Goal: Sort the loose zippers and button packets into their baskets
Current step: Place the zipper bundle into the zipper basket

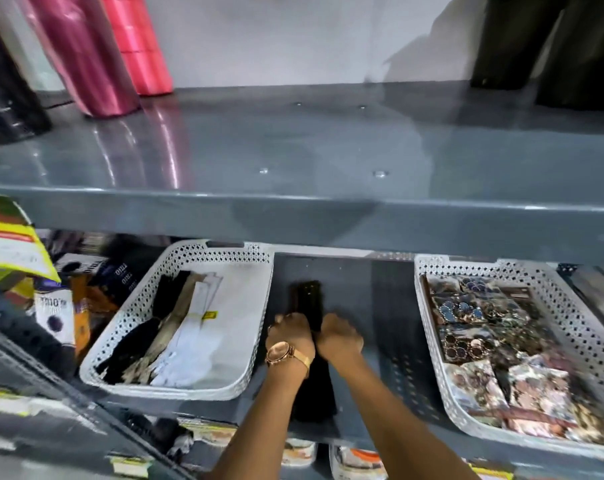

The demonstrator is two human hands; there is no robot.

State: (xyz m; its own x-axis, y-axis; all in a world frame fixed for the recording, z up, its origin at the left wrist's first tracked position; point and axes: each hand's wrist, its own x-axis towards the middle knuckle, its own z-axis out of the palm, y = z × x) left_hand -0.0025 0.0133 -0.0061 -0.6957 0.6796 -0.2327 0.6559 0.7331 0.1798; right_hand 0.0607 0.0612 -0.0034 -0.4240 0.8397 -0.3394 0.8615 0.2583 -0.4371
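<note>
Grey metal shelving [328,216] carries two white perforated baskets on its lower shelf: the left basket [252,348] holds black, tan and white zippers [169,334] laid lengthwise, and the right basket [428,327] is filled with button packets [484,341] whose detail is too blurred to read. Between the baskets a bundle of black zippers [309,299] lies on the shelf, its middle hidden by the hands and its near end dark and hard to make out. The left hand [290,332], with a wristwatch [280,353], and the right hand [338,336] are both curled closed around that bundle, side by side.
</note>
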